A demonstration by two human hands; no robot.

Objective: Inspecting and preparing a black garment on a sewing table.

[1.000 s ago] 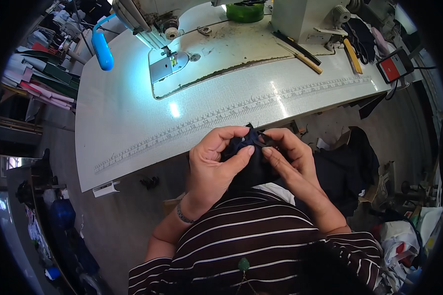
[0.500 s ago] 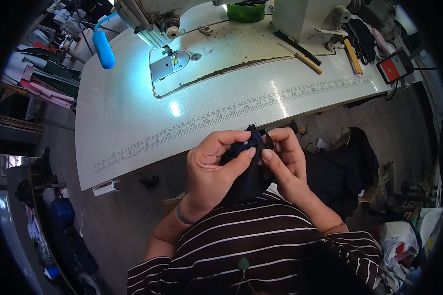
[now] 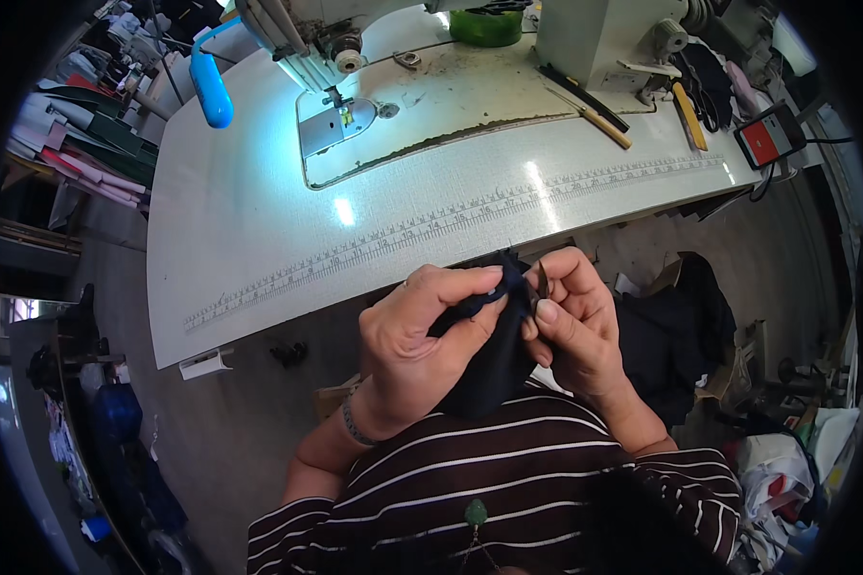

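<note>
Dark navy cloth [image 3: 489,369] hangs bunched in front of my striped top, just off the near edge of the sewing table. My left hand [image 3: 422,335] is closed on its upper edge, pinching a gathered fold between thumb and forefinger. My right hand [image 3: 582,321] is closed beside the fold, with a small dark pointed blade [image 3: 544,282], like that of thread snips, showing between thumb and fingers. The rest of this tool is hidden in the palm. Whether its tip touches the cloth, I cannot tell.
Ahead stands the white sewing table [image 3: 221,230] with a printed ruler strip. On it are a lit sewing machine [image 3: 331,62], a wooden-handled awl [image 3: 604,126], a yellow-handled tool [image 3: 688,115] and a green dish [image 3: 486,27]. Dark fabric [image 3: 662,335] lies at my right.
My right hand has drawn slightly right, away from the left, and the dark blade now shows more plainly. The left hand still pinches the cloth. The view has shifted a little.
</note>
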